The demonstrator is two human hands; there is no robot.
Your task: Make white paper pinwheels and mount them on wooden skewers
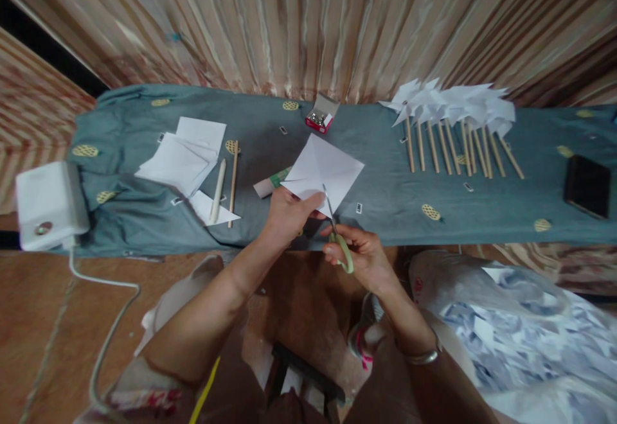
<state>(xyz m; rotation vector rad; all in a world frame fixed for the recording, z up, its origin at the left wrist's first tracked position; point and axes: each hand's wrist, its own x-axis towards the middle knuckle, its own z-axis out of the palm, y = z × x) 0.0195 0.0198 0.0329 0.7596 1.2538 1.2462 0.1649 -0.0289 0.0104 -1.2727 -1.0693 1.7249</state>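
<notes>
A square sheet of white paper is pinched at its near left side in my left hand. A slit shows at the sheet's left corner. My right hand grips scissors with light green handles, their blades over the near corner of the paper. Behind the sheet lies a small green and white tube or box, partly covered. An open red box of small shiny metal pieces stands just beyond the paper.
White paper sheets, a white pen-like stick and a wooden stick lie left. Paper pinwheels on sticks lie right, near a dark phone. A white corded device sits far left; a bag of paper scraps stands below right.
</notes>
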